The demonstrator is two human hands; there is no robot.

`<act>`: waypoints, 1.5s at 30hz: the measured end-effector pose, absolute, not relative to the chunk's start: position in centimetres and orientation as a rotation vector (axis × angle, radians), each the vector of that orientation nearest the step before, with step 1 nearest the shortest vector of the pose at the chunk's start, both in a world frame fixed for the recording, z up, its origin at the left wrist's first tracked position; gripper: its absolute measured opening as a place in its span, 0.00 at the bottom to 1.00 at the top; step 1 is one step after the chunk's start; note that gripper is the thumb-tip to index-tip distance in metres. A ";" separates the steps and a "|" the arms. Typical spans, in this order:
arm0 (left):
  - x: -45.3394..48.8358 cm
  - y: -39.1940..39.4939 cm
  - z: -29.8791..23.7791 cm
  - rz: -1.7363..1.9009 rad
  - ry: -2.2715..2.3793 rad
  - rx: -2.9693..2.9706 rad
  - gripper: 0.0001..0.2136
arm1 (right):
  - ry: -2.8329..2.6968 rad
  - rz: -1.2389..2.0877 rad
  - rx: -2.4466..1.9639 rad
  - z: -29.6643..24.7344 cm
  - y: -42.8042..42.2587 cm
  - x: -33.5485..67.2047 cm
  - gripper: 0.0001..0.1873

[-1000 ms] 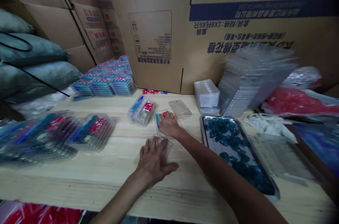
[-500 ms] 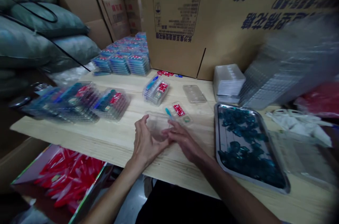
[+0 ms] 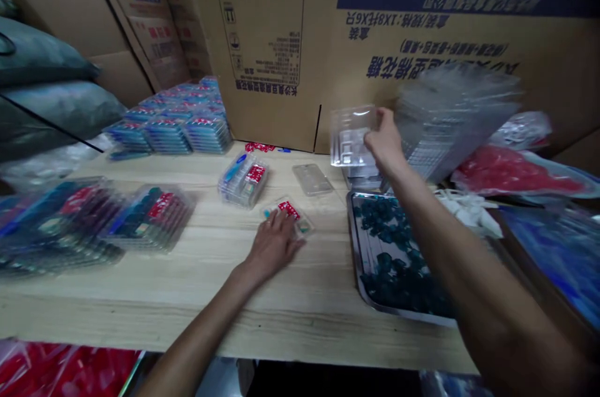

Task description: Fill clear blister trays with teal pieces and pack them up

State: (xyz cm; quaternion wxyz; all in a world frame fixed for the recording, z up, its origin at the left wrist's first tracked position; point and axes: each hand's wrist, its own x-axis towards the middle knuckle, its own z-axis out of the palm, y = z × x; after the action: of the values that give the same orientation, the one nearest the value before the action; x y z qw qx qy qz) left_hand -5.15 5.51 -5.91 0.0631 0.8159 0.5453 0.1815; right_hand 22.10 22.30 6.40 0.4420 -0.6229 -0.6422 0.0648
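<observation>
R hand [image 3: 385, 142] pinches empty blister [image 3: 350, 135] up; L hand [image 3: 273, 247] open, flat on red-label pack [image 3: 291, 214]; filled packs [image 3: 152, 219] at counter [image 3: 140, 297] L, empties stack [image 3: 450, 128] back R

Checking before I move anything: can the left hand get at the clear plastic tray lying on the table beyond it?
Probably yes. The left hand rests at a small blister pack, and the clear plastic tray lies just beyond it on the wooden table, with only bare wood between them.
</observation>
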 end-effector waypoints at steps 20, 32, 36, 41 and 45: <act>-13.3 -3.7 -6.1 1.023 1.788 2.280 0.22 | -2.068 0.342 -1.838 -3.7 11.9 12.0 0.37; -1.6 0.1 -3.2 1.360 1.156 0.749 0.33 | -0.723 1.652 -0.964 -2.6 2.0 15.6 0.23; -1.8 -0.6 -3.7 1.362 1.302 1.006 0.28 | -0.797 1.586 -0.989 -3.1 0.4 16.1 0.23; -1.0 -2.2 -4.5 1.152 1.768 2.067 0.26 | -1.115 1.331 -1.276 -5.4 -2.0 15.2 0.22; -0.3 -1.8 -7.8 0.491 1.522 2.497 0.22 | -1.686 0.713 -1.526 -6.0 -3.6 15.6 0.25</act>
State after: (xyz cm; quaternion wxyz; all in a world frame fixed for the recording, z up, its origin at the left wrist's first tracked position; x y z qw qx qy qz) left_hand -0.28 -1.76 -7.81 0.0881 0.8389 0.5112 0.1649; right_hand 15.59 -3.60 -5.98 0.3703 -0.5949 -0.6570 0.2780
